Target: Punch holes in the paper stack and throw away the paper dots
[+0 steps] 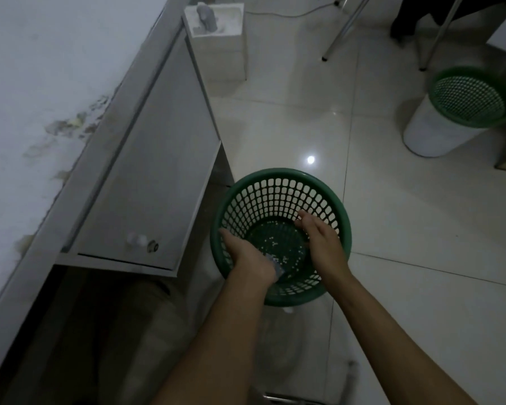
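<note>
A green mesh waste basket (278,178) stands on the tiled floor below me, and several small white paper dots (275,244) lie scattered on its dark bottom. My left hand (246,255) reaches over the basket's left rim, palm down, closed around a small grey object (276,266) of which only a corner shows; it looks like part of the hole punch. My right hand (322,241) hangs inside the basket on the right, fingers loosely together and pointing at the far wall, holding nothing visible. The paper stack is out of view.
A grey metal desk with a drawer cabinet (146,159) runs along the left, touching the basket's left side. A second green basket (471,97) on a white bin stands at the far right. Chair legs (342,30) and a white box (216,39) are at the back.
</note>
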